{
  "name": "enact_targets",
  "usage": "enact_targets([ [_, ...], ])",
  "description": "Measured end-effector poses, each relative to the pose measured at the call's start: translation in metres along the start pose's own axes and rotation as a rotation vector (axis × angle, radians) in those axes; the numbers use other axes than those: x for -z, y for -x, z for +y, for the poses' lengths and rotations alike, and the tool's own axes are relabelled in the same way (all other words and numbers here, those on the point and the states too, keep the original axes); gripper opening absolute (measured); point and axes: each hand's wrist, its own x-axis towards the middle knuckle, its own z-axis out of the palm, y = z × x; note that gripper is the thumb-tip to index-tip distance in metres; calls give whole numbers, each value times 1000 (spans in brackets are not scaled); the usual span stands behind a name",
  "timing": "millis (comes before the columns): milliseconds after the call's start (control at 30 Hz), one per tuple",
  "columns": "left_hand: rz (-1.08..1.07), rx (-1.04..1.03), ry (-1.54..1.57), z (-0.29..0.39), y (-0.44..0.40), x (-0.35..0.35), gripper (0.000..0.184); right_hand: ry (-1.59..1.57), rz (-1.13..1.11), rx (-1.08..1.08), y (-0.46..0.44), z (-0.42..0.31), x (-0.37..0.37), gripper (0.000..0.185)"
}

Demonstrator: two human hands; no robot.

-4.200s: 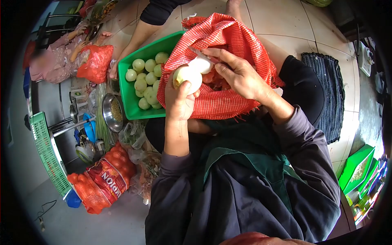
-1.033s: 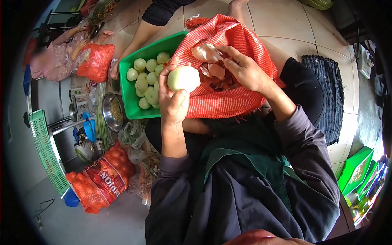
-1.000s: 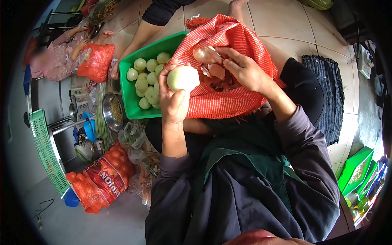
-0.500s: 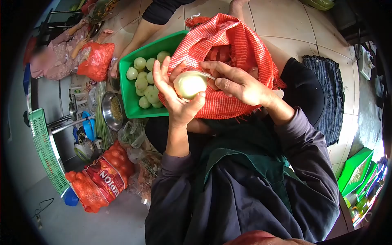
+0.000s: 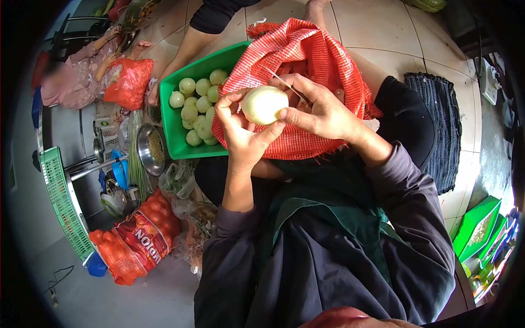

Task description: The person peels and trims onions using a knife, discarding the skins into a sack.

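A pale peeled onion (image 5: 264,105) is in my left hand (image 5: 243,141), whose fingers and thumb wrap its left and lower sides. My right hand (image 5: 331,117) grips a small knife (image 5: 284,82), its thin blade pointing up and left past the onion. The right thumb rests on the onion's right side. Beneath both hands lies an open red mesh sack (image 5: 336,63) with reddish contents partly hidden by my hands. Beside it, to the left, a green plastic tub (image 5: 174,134) holds several peeled onions (image 5: 189,112).
A metal bowl (image 5: 151,148) stands left of the tub. Further down is a full red net bag (image 5: 136,238) of onions. Another person (image 5: 82,82) sits at the upper left near a red bag (image 5: 129,82). A dark woven mat (image 5: 435,131) lies at right.
My left fingers have curled in around the onion, which has turned and moved slightly up and right. My right thumb has come onto it, and the knife blade now points up, away from its surface.
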Motion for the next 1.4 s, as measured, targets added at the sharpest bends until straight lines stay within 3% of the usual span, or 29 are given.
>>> enact_targets([
  [100, -3, 33, 27, -1, -1, 9, 78, 318, 1, 127, -2, -12, 13, 44],
  [233, -39, 52, 45, -2, -2, 19, 77, 116, -172, 68, -2, -23, 16, 47],
  [300, -87, 26, 58, -3, -3, 21, 78, 210, -292, 36, 1, -33, 14, 57],
  [367, -77, 10, -97, -3, -2, 21, 76, 210, -360, -159, 0, -43, 11, 60],
  [467, -60, -75, -310, -7, -2, 23, 73, 267, -327, -105, 1, -36, 9, 58],
  [567, -180, -129, -394, -7, -4, 32, 74, 389, -270, 48, 0, -30, 9, 51],
  [667, -124, -57, -308, -11, -2, 31, 77, 383, -198, 164, 0, -22, 7, 41],
  [767, -49, 20, -55, -1, 0, 17, 84, 213, -119, 77, -2, -18, 7, 38],
  [800, -71, 54, -76, 2, -1, 18, 91, 205, -91, 140, -4, -13, 7, 37],
  [933, -52, 52, 66, 1, -3, 16, 96, -54, 16, -159, -3, -16, 11, 38],
  [1033, -57, 31, 105, -3, -4, 22, 94, 35, 42, -220, -5, -15, 20, 38],
  [1067, -50, 50, 137, -3, -4, 23, 93, 109, 103, -118, -5, -5, 18, 39],
  [1167, -10, 98, 272, 1, -3, 22, 94, 118, 144, -104, -6, -5, 19, 39],
  [1233, -4, 72, 376, -4, -2, 25, 93, 156, 150, -44, -8, 0, 21, 41],
  [1300, 27, 62, 468, -7, -4, 26, 92, 23, 80, -116, -9, -6, 26, 43],
  [1367, 61, 51, 351, -9, -3, 24, 92, -287, -68, -328, -4, -25, 31, 47],
  [1400, 74, 44, 299, -9, -4, 22, 92, -311, -94, -305, -2, -25, 26, 50],
])
